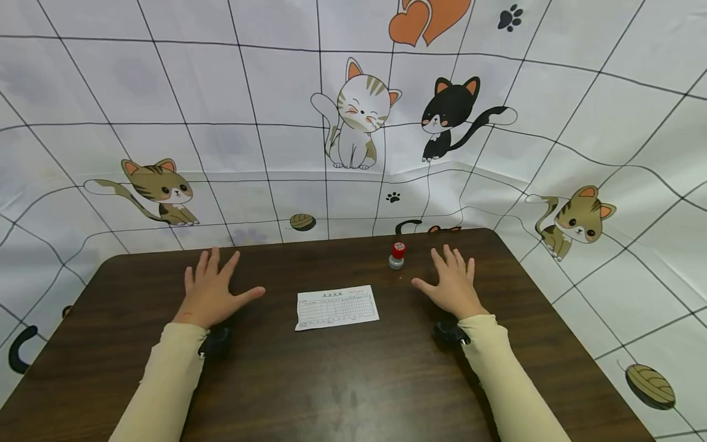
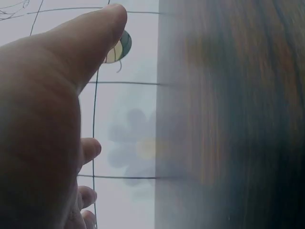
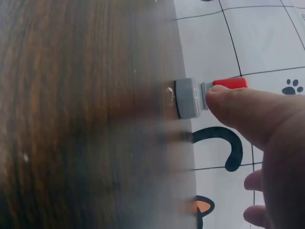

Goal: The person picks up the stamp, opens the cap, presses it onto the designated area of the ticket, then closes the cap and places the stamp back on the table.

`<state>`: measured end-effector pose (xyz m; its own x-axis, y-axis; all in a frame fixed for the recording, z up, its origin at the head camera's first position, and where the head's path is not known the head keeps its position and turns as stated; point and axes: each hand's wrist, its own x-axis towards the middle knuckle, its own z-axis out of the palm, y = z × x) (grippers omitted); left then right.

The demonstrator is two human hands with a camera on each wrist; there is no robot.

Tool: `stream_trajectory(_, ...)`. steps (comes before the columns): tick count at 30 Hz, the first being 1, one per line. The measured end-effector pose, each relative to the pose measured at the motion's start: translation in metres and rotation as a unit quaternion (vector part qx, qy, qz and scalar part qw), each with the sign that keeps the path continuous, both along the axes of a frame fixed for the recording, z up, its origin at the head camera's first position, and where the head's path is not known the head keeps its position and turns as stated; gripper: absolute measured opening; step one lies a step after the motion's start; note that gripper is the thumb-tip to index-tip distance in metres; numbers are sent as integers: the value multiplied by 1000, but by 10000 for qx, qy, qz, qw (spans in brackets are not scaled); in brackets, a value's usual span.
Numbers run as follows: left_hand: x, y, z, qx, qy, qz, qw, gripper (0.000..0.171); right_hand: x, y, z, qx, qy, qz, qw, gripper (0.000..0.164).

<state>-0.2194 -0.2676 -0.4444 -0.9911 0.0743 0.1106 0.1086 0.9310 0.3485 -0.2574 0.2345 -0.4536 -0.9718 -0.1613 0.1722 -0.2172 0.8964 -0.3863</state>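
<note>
A printed paper form (image 1: 338, 308) with a ruled table lies flat on the brown table (image 1: 309, 380), between the two hands. Behind it and to the right stands a small bottle (image 1: 396, 256) with a red cap and a clear-grey base. My left hand (image 1: 212, 294) is to the left of the form, fingers spread and thumb pointing toward it, holding nothing. The right hand (image 1: 450, 285) is spread just right of the bottle and grips nothing. In the right wrist view the thumb overlaps the bottle (image 3: 188, 98); the head view shows a gap between them.
A white cloth (image 1: 265, 153) with a black grid and cartoon cats hangs behind the table and along its right side. Dark wrist straps (image 1: 450, 333) sit at both cuffs. The table's rounded back edge runs just beyond the bottle.
</note>
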Motion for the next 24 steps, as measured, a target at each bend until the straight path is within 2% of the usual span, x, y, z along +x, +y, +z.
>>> stream_trajectory(8,-2,19,6,-54,6,-372,9993,110,-4,-4,6,-174,-167,76,9997,88)
stream_trajectory(16,0,47,5,-88,-72,-894,9959,105,-12,-11,16,-501,-526,145,9973,78)
stream_trajectory(24,4,74,4,-109,-173,-1353,9906,99,-23,-19,17,-739,-555,198,9955,72)
